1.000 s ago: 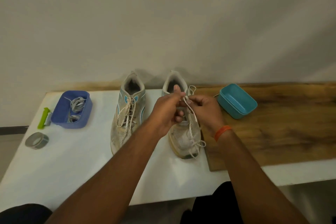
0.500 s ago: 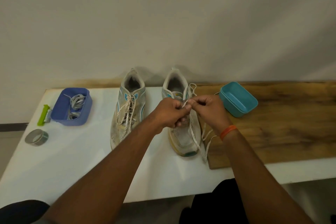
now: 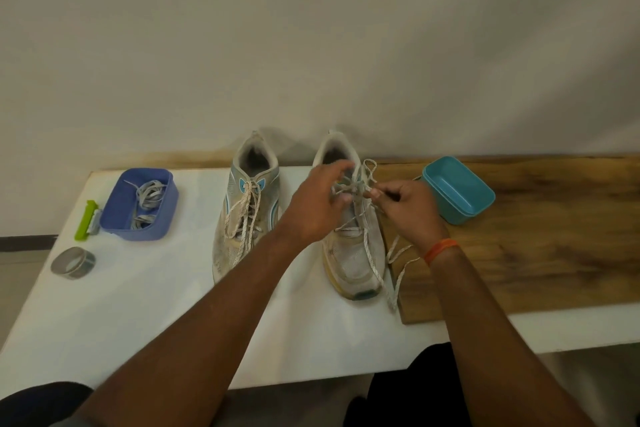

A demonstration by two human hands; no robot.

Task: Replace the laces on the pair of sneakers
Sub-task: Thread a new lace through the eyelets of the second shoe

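Note:
Two worn white-and-teal sneakers stand side by side on the white table, toes toward me. The left sneaker [image 3: 246, 211] is laced with a speckled white lace. My left hand [image 3: 318, 204] hovers over the right sneaker [image 3: 353, 246] near its tongue, fingers spread and loosely curved around the lace crossing. My right hand [image 3: 405, 208], with an orange band on the wrist, pinches the old lace [image 3: 372, 253] at the top eyelets. Loose lace ends trail down over the toe and onto the wooden board. A blue tub [image 3: 142, 204] at the left holds grey laces [image 3: 147, 198].
A teal tub [image 3: 457, 189] sits on the wooden board [image 3: 554, 236] at the right. A green tool [image 3: 85, 218] and a roll of grey tape [image 3: 72, 262] lie near the table's left edge. The wall stands close behind the shoes.
My left hand has let its fingers spread and lifted toward the shoe's collar. My right hand has pulled slightly right with the lace, and the lace loops at the top have loosened.

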